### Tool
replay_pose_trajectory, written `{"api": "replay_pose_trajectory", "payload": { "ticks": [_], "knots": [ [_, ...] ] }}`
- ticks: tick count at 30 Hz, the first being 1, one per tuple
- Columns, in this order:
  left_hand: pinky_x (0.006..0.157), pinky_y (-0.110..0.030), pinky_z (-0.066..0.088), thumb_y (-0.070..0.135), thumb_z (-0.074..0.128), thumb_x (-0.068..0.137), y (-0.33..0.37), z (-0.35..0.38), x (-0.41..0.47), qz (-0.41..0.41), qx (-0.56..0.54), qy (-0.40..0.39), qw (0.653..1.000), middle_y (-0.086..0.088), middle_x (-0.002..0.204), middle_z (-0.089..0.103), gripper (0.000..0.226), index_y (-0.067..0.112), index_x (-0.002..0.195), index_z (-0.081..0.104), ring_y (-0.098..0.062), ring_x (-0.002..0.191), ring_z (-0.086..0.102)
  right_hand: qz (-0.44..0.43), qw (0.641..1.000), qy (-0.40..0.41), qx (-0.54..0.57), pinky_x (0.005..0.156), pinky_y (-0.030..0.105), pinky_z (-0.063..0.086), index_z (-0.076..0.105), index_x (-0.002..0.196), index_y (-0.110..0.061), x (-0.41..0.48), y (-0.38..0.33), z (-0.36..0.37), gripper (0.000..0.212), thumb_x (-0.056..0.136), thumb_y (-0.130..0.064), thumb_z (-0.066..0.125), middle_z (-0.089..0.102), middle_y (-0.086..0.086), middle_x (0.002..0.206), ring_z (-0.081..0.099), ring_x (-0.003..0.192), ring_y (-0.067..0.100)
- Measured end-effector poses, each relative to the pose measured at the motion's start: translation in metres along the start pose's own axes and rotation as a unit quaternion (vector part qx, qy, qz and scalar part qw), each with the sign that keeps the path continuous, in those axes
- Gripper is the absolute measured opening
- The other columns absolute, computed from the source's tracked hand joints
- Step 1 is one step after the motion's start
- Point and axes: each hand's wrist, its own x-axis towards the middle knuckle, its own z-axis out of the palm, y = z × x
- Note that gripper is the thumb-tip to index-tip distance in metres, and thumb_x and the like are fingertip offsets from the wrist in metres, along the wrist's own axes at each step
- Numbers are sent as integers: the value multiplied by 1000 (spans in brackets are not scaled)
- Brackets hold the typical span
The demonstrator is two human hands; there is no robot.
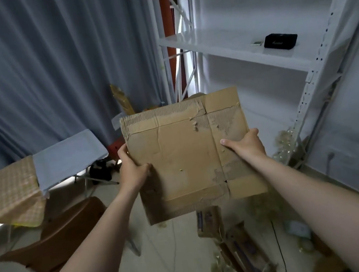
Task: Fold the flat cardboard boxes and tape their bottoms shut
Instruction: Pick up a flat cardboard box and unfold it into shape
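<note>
A worn, flattened brown cardboard box (186, 156) is held up in the air in front of me, its torn surface and old tape marks facing the camera. My left hand (131, 167) grips its left edge, thumb on the front face and fingers behind. On the right edge, my right hand (245, 146) holds the box the same way, thumb lying across the front. Both arms are stretched out. The box's flaps lie flat along the top and bottom.
A white metal shelf rack (242, 48) with a black pouch (280, 41) stands at right. Grey curtains (46, 74) hang at left, with a cloth-covered table (38, 172) and a brown chair (67, 233). More cardboard pieces (238, 248) and scraps litter the floor below.
</note>
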Motion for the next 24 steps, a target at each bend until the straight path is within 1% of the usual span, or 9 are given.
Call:
{"api": "replay_pose_trajectory", "payload": {
  "ticks": [2, 5, 7, 10, 13, 16, 18, 22, 24],
  "knots": [
    [68, -20, 44, -2, 70, 87, 1, -4, 33, 7, 0, 1, 1000, 3, 127, 42, 86, 24, 152, 19, -9, 93, 51, 1, 1000, 3, -1, 90, 45, 48, 33, 128, -11, 20, -20, 11, 85, 74, -54, 83, 53, 12, 137, 56, 121, 37],
    [69, -21, 46, -2, 71, 86, 1, -9, 74, 17, 5, 6, 1000, 1, 131, 44, 87, 25, 151, 19, -8, 91, 52, 3, 1000, 2, 7, 93, 47, 51, 33, 127, -12, 48, -44, 27, 85, 73, -54, 83, 55, 11, 134, 58, 119, 36],
    [81, -31, 52, 1, 72, 85, 0, -12, 97, 17, 1, 9, 1000, -2, 137, 45, 88, 27, 151, 20, -15, 105, 55, 2, 1000, 4, 15, 95, 50, 51, 34, 126, -14, 67, -58, 38, 85, 72, -54, 84, 55, 10, 133, 58, 118, 36],
    [98, -47, 52, 4, 72, 85, -5, -14, 130, 14, 11, 29, 999, -6, 144, 45, 87, 30, 150, 20, -30, 126, 50, -3, 1000, 2, 25, 94, 49, 52, 35, 125, -14, 96, -77, 61, 84, 71, -54, 84, 56, 10, 131, 59, 116, 35],
    [98, -49, 52, 4, 71, 85, -14, -13, 171, 7, 8, 42, 999, -7, 142, 47, 87, 32, 149, 20, -30, 124, 53, -6, 999, -6, 45, 93, 48, 52, 35, 126, -14, 130, -94, 92, 84, 70, -52, 85, 56, 9, 130, 59, 115, 34],
    [90, -52, 57, 6, 72, 83, -26, -17, 225, 4, 14, 48, 999, -7, 138, 52, 89, 43, 144, 19, -32, 112, 62, -5, 995, -11, 96, 95, 47, 52, 36, 131, -14, 172, -109, 136, 85, 71, -48, 86, 56, 9, 130, 59, 117, 33],
    [91, -51, 57, 8, 73, 84, -32, -16, 273, 11, 17, 56, 998, -6, 138, 51, 88, 45, 143, 19, -31, 111, 62, -6, 992, -11, 127, 97, 47, 52, 36, 132, -15, 209, -120, 169, 84, 72, -46, 86, 56, 9, 129, 59, 116, 32],
    [97, -40, 47, 8, 70, 89, -38, -3, 385, 38, 42, 69, 996, -1, 142, 46, 83, 33, 150, 19, -18, 118, 50, 2, 988, -14, 156, 99, 51, 51, 34, 136, -16, 298, -149, 240, 89, 72, -47, 86, 56, 10, 134, 58, 118, 33],
    [97, -39, 45, 9, 70, 90, -36, 4, 442, 44, 53, 66, 995, -2, 145, 44, 82, 30, 151, 20, -20, 123, 49, 16, 986, -13, 166, 102, 48, 48, 31, 142, -14, 343, -168, 267, 94, 73, -45, 87, 54, 11, 138, 56, 122, 34]
  ]
}}
